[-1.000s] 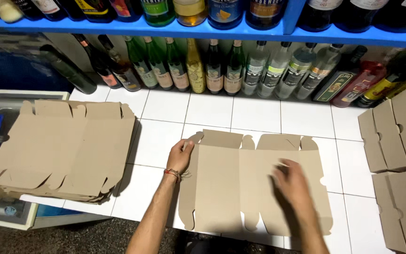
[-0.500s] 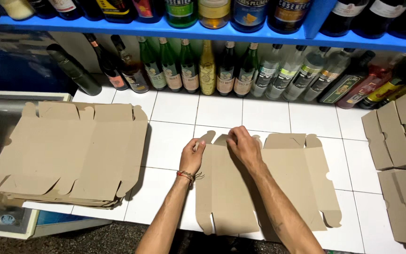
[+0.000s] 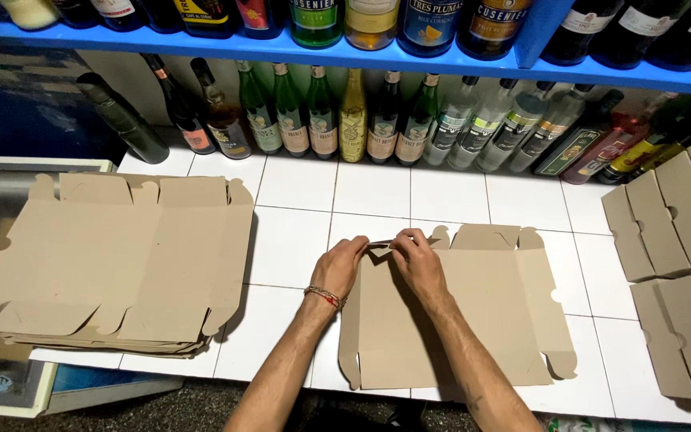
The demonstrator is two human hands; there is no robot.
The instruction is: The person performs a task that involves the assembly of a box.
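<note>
A flat, unfolded cardboard box blank [image 3: 481, 312] lies on the white tiled counter [image 3: 441, 196] in front of me. My left hand [image 3: 339, 268], with a red string bracelet at the wrist, pinches a small flap at the blank's far left corner. My right hand [image 3: 417, 260] grips the same far edge just beside it, fingers curled over the flap. Both hands meet at the top edge, and the flap between them is lifted off the tiles.
A stack of flat box blanks [image 3: 113, 260] sits on the left of the counter. Folded cardboard boxes [image 3: 681, 240] lie at the right. A row of glass bottles [image 3: 353, 120] lines the back wall under a blue shelf [image 3: 281, 48] holding more bottles.
My right hand moved from the blank's near right part to its far left edge beside my left hand. Both hands now pinch the top flap, and the view has shifted slightly.
</note>
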